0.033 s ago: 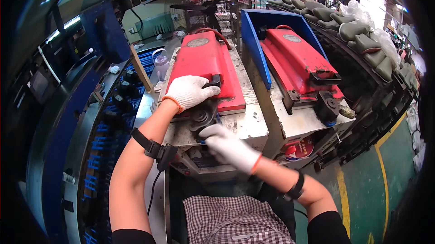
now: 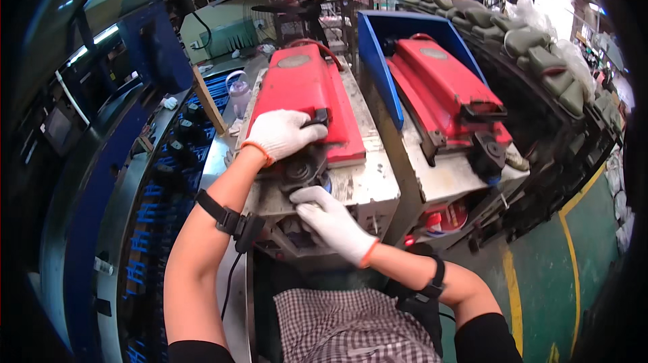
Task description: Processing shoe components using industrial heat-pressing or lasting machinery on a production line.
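Observation:
My left hand point(image 2: 280, 135), in a white knit glove with an orange cuff, is closed around the black handle point(image 2: 318, 119) at the front of a red machine cover point(image 2: 290, 86). Just below that handle is a dark, worn metal fitting with a round boss point(image 2: 298, 170). My right hand point(image 2: 331, 223), gloved the same way, is by the bench's front edge, right under the fitting. Its fingers are curled, and whatever they may hold is hidden. A little blue point(image 2: 327, 181) shows beside the fitting.
To the right stands a second red-covered machine point(image 2: 439, 79) inside a blue guard point(image 2: 379, 69). Olive-green padded pieces point(image 2: 533, 52) lie on a rack beyond it. A lidded jug point(image 2: 239, 96) and a black-bladed fan point(image 2: 307, 9) are behind; blue parts point(image 2: 145, 235) line the left.
My right hand, blurred before, has moved slightly down and to the left and now shows sharply. My left hand keeps its hold on the handle.

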The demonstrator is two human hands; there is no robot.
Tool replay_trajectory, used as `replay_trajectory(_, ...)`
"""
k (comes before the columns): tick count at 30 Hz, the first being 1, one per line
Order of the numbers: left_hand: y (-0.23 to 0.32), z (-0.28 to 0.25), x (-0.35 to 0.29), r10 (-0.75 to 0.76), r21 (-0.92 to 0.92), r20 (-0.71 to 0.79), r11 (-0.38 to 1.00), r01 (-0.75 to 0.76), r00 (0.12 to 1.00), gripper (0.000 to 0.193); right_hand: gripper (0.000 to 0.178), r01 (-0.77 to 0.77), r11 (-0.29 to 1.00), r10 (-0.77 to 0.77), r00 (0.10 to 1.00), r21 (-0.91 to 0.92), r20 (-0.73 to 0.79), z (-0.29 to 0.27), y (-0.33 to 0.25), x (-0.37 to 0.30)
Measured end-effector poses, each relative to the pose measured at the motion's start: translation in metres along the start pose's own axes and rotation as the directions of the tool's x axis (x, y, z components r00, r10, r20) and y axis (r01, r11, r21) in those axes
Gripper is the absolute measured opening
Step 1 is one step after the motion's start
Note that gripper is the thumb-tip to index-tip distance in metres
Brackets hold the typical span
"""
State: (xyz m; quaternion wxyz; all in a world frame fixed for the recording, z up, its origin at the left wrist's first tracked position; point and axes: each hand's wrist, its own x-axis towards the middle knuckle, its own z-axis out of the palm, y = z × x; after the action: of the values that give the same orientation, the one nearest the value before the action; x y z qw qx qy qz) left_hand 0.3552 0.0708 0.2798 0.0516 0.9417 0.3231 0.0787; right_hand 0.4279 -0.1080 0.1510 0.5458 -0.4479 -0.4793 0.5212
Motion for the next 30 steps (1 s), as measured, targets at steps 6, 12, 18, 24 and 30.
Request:
replay_trajectory(6,-0.010,-0.009,0.006,0.045,-0.046,0.001,0.998,-0.045,0.999,0.051,0.065,0.150,0.901,-0.160,0.987,-0.406,0.011,0.063,0.013,0.010)
replay_trajectory(12,-0.010,-0.072,0.017,0.128,0.019,-0.207,0.992,-0.127,0.970,0.040,0.034,0.521,0.596,-0.470,0.843,-0.611,0.260,0.000,-0.035,0.009)
replay_trajectory(18,-0.031,-0.097,0.036,0.432,0.425,-0.756,0.895,-0.134,0.492,0.056,0.038,0.231,0.239,-0.442,0.891,-0.943,0.106,-0.054,-0.083,0.108)
replay_trajectory(24,-0.044,-0.073,0.013,0.382,0.438,-0.807,0.899,0.022,0.450,0.081,0.117,-0.135,0.314,-0.059,0.985,-0.940,-0.161,-0.050,-0.061,0.243)
replay_trajectory(30,-0.045,-0.003,-0.006,0.074,-0.133,-0.765,0.954,-0.269,0.639,0.083,0.095,-0.030,0.145,-0.111,0.993,-0.989,-0.046,-0.177,-0.016,0.311)
